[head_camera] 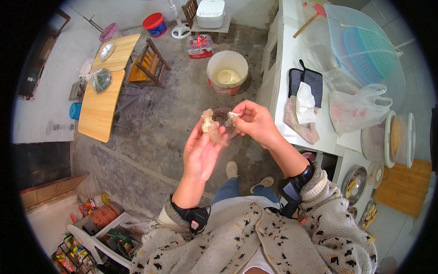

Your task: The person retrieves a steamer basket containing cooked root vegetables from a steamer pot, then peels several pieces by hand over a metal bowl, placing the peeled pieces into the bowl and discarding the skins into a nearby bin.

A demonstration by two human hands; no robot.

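Note:
My left hand is raised palm up in front of me and holds a pale, brownish, lumpy piece of food between thumb and fingers; I cannot tell its exact kind. Close on its right, my right hand pinches a small whitish scrap between thumb and fingertips. Behind and below the hands is a dark, reddish, see-through round container, partly hidden by them. Farther off on the concrete floor stands a large white bucket with a pale bottom inside.
On the right, a white counter bears dark pot holders, cloths, a plastic bag, lidded containers and a steel bowl. Wooden folding tables and a wooden chair stand at left. Shelving with packages is at lower left.

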